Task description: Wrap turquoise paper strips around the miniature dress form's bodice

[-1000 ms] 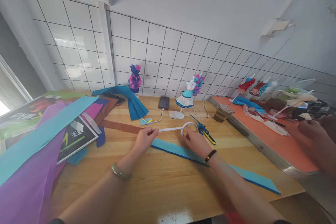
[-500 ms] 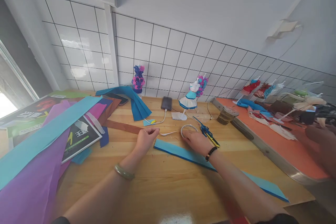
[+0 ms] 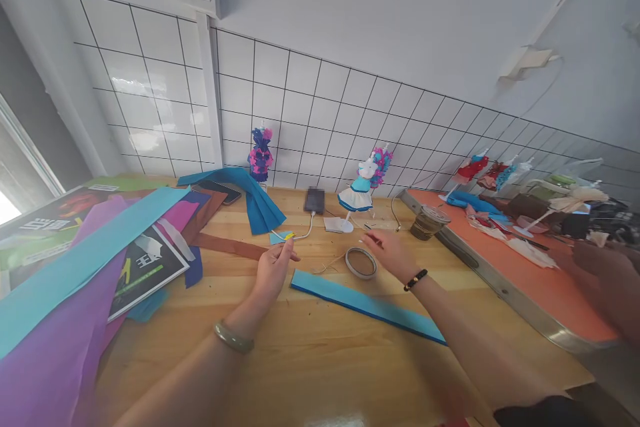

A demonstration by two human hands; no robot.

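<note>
My left hand [image 3: 274, 270] is closed in a pinch above the table, near the end of a brown paper strip [image 3: 233, 245]. What its fingertips hold is too small to make out. My right hand [image 3: 387, 253] has its fingers curled just beyond a tape roll [image 3: 361, 263], over the spot of the blue and yellow tool, which it mostly hides. A thin pale strand [image 3: 327, 265] runs between the roll and my left hand. Below both hands lies a long folded blue paper strip [image 3: 367, 305], partly under my right forearm.
Coloured paper sheets [image 3: 85, 267] and magazines [image 3: 165, 273] cover the left side. A doll in a white and blue dress [image 3: 361, 193], a purple doll [image 3: 261, 159], a phone [image 3: 315, 201] and a cup [image 3: 429, 223] stand behind. A person's blurred hand shows over the orange table [image 3: 540, 287].
My right hand has left the tape roll and moved right, onto the spot of the blue and yellow tool. The white strip at my left fingertips no longer shows clearly.
</note>
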